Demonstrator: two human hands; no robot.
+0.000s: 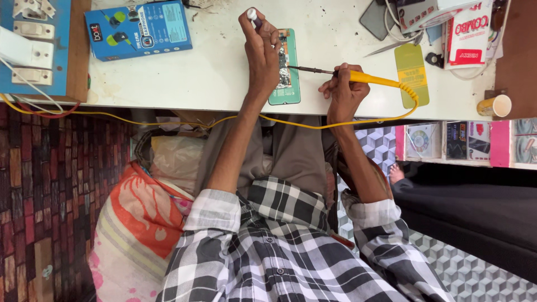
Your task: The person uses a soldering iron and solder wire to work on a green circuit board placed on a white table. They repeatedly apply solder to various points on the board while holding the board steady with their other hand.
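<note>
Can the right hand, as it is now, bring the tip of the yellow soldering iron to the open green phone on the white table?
Probably yes. The right hand holds the yellow soldering iron with its tip beside the open green phone, nothing between. The left hand rests on the phone's other side.

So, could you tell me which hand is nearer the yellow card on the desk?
Right. The right hand, holding the soldering iron, sits just left of the yellow card; the left hand is farther off, over the green phone.
</note>
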